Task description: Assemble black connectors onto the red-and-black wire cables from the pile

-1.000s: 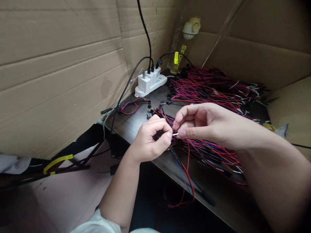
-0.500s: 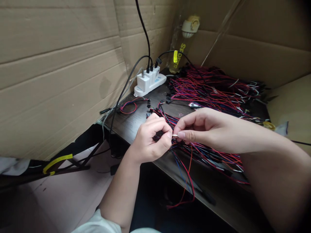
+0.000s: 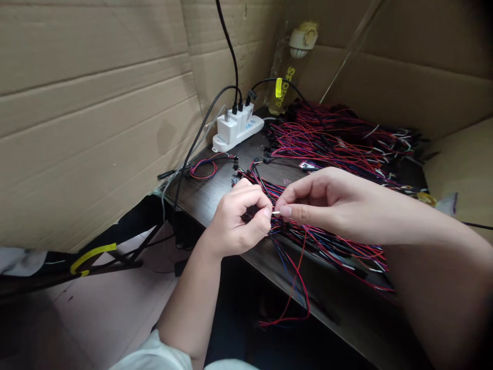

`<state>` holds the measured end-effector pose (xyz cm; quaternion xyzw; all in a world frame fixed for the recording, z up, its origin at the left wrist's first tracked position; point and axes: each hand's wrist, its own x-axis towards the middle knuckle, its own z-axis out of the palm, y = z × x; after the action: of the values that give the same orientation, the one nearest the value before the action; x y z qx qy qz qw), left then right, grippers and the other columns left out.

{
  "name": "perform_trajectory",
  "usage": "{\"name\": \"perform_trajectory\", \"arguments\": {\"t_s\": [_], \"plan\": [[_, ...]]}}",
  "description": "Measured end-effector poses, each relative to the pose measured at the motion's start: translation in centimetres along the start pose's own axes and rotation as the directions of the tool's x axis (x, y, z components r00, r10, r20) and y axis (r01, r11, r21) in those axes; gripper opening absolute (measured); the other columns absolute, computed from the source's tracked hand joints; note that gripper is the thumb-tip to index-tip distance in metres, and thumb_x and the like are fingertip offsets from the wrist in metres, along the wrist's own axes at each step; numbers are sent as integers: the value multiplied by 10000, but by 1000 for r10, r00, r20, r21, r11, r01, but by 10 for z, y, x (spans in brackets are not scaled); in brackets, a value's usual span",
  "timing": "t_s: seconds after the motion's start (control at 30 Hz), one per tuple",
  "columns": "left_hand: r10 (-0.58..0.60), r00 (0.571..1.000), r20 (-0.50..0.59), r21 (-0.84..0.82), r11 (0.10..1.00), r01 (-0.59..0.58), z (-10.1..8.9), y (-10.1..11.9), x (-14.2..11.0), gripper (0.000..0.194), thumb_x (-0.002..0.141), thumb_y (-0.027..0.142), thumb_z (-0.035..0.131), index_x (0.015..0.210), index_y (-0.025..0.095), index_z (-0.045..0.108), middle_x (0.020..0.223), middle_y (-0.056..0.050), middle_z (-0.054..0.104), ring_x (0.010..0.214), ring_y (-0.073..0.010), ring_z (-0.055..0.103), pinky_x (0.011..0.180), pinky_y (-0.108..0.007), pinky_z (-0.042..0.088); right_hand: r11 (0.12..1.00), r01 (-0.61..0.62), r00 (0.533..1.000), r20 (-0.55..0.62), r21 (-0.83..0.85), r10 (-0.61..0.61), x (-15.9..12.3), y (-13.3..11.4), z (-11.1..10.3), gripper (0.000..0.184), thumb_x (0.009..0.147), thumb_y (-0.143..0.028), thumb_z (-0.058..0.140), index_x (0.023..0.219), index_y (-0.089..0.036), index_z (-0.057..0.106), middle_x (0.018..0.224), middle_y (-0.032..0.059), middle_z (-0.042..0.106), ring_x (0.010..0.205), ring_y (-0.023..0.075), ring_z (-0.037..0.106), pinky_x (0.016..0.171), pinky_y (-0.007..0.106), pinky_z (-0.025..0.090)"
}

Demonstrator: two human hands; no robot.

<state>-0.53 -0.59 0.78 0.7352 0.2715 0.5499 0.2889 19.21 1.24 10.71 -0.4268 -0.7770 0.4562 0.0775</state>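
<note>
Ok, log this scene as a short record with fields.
Left hand: pinched at one end of a small pale piece
Right hand: thumb and finger at the piece's other end
Below hands: thin wires, mostly red, black and blue, on a dark table
Hanging: loose wires, red, blue and orange, past the near edge
Back: larger wire pile, clear bottle, white power strip with cables plugged in
Surround: cardboard walls
</note>
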Motion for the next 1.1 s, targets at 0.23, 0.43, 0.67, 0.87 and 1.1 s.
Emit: {"name": "perform_trajectory", "arguments": {"t_s": [0.23,0.43,0.67,0.87,1.1], "plan": [[12,1000,3,-22,1000,-12,0,0,0,196,908,175,575,717,190,535,663,16,527,706,-147,446,755,-352,388,999,-35,999,-5,2,35,-1,-4,4,251,905,-418,662,804,-200,732,642,-16,534,551,105,381,471,249,297],[-32,998,-53,-55,998,29,0,0,-1,176,924,204,555,754,187,598,697,0,588,740,-162,489,782,-365,412,998,-60,997,-42,-13,60,0,-7,1,270,906,-443,662,844,-192,740,646,-8,560,553,110,402,481,254,292],[-89,993,-73,-35,996,87,0,2,-2,206,908,196,558,702,193,561,681,-11,574,727,-171,505,703,-350,423,997,-43,998,-40,69,46,2,-7,5,293,887,-457,684,769,-191,715,621,-7,532,529,108,378,457,260,287],[-95,993,-76,-39,995,92,0,2,-3,205,926,238,560,726,196,569,697,-18,579,733,-175,521,706,-355,439,997,-32,998,-48,75,36,2,-8,5,258,897,-418,684,769,-197,722,607,-5,532,518,107,373,449,263,275],[-81,995,-63,-41,996,78,-1,2,-2,200,932,231,556,735,194,567,701,-18,580,741,-176,516,714,-356,432,994,-41,998,-35,103,44,3,-6,5,247,894,-414,681,777,-201,725,587,-16,502,501,99,352,439,261,254]]}}
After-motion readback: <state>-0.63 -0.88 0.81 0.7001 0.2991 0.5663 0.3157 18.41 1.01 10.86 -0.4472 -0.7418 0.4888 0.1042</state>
